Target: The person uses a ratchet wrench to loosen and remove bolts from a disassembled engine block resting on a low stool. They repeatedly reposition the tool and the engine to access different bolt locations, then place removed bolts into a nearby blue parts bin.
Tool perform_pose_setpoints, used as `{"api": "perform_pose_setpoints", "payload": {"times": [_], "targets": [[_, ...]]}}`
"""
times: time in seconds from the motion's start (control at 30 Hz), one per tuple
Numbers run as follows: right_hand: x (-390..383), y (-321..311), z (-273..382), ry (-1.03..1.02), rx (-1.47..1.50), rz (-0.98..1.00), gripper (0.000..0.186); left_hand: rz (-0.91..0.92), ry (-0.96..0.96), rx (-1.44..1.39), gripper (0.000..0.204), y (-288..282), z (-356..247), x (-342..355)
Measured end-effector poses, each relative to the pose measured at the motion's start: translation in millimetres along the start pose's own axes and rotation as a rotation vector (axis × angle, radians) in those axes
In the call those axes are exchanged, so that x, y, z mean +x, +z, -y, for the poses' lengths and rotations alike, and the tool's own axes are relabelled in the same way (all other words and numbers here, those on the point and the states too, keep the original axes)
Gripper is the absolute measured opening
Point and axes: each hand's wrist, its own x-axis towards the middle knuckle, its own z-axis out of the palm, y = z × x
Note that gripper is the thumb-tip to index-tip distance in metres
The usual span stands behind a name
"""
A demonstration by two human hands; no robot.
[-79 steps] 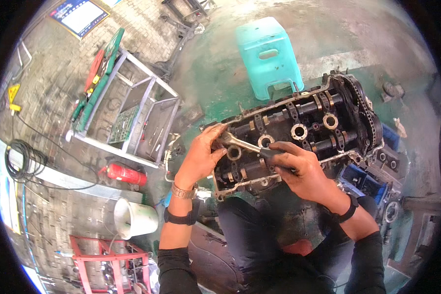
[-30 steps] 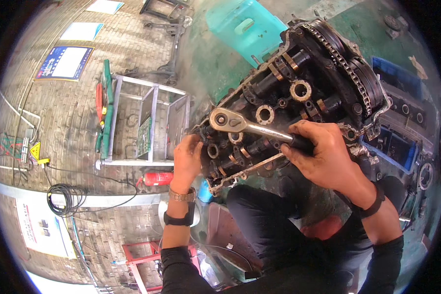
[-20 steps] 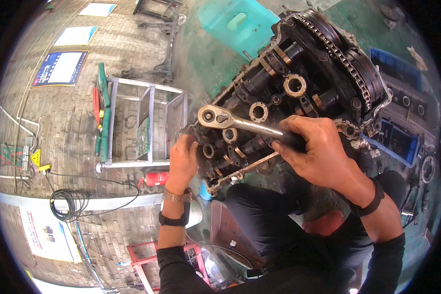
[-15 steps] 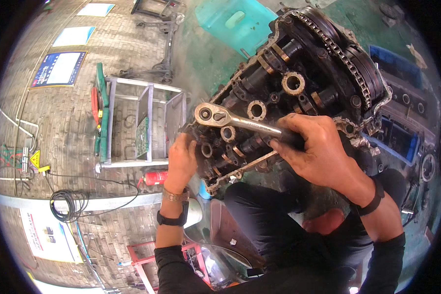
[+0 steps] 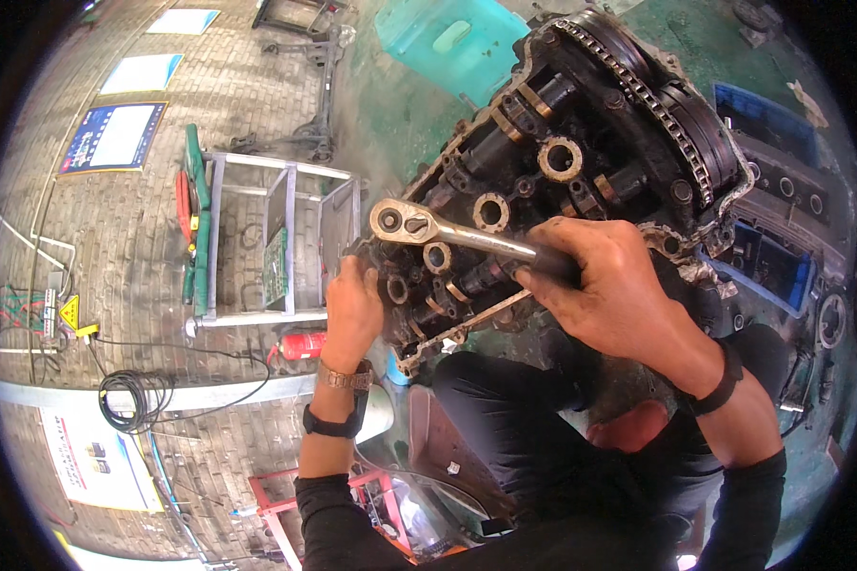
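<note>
My right hand is closed around the dark handle of a ratchet wrench. The wrench's round steel head points left over an oily engine cylinder head, and whether it touches the engine is unclear. Camshafts, round tube openings and a timing chain show on this dark engine part. At its left end, my left hand has its fingers bent against a dark piece below the wrench head. What these fingers hold is partly hidden.
A turquoise plastic stool stands beyond the engine. Blue trays of parts lie to the right. On the left are a metal stepladder, a red fire extinguisher and a coiled black cable. My knees are below the engine.
The engine and the ratchet wrench appear slightly farther left and higher in the picture. Both hands keep their holds, with my right hand shifted a little left.
</note>
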Motion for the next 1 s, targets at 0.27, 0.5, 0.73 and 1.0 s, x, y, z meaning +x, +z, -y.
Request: {"api": "perform_pose_setpoints", "payload": {"times": [0.27, 0.5, 0.73, 1.0], "targets": [[0, 1, 0, -0.034, -0.009, -0.003, 0.017, 0.039, 0.021, 0.013, 0.016, -6, -4, 4], [0, -1, 1, -0.009, -0.045, 0.022, 0.016, 0.111, 0.081, 0.202, 0.015, -13, -6, 2], [1, 0, 2, 0.013, -0.06, 0.024, 0.019, 0.098, 0.223, 0.171, 0.013, -13, 7, 6], [0, 2, 2, -0.03, -0.043, -0.009, 0.02, 0.125, 0.065, 0.134, 0.017, -7, 6, 6]]}}
